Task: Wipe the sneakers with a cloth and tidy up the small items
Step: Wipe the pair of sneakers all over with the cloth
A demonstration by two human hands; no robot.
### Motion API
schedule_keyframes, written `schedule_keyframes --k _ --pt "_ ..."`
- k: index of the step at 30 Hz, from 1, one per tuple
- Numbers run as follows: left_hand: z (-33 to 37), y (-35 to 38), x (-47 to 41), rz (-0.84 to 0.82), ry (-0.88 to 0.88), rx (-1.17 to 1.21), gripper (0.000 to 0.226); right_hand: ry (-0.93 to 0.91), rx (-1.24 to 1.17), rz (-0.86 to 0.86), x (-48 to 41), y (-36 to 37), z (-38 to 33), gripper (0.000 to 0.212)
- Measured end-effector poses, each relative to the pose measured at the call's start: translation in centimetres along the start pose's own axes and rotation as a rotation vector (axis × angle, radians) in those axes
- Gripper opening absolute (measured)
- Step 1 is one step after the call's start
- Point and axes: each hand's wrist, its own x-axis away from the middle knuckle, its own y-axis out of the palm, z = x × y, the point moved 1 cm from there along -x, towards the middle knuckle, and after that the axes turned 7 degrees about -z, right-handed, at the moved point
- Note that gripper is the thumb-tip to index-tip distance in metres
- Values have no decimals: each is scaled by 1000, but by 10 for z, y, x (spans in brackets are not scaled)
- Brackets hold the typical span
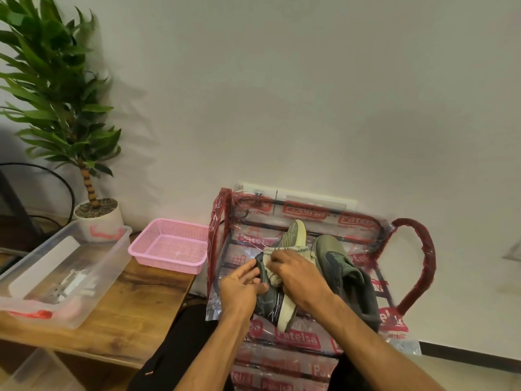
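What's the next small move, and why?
Probably slide the cloth along the sneaker toward its far end. The right hand holds the cloth on its middle, the left hand grips its near side to steady it, and the far end lies uncovered. The other sneaker lies untouched beside it.

Both bare forearms reach forward and converge. The left hand (242, 283) lies palm half-turned up, thumb and fingers gripping the heel end of a sneaker (293, 235). The right hand (298, 275), knuckles up, curls its fingers over a cloth (272, 270), pressing it down.
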Motion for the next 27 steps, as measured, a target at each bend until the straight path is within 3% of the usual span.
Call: schedule_keyframes --k 5,10,17,20,22,27 --pt "-3 5 3 -2 -1 22 65 -166 5 -68 19 -10 13 40" --pt "1 9 5 -25 3 4 66 -29 131 -53 8 -7 17 33" --pt "12 7 -2 -76 -47 -10 34 189 -144 102 27 0 17 55" --pt "16 12 -10 -57 -100 -27 31 55 -138 70 34 -1 4 56" --pt "16 12 -13 -23 -110 -60 33 -23 -67 44 36 0 0 50" --pt "19 17 -11 -9 -105 -49 31 122 13 90 25 -1 7 28"
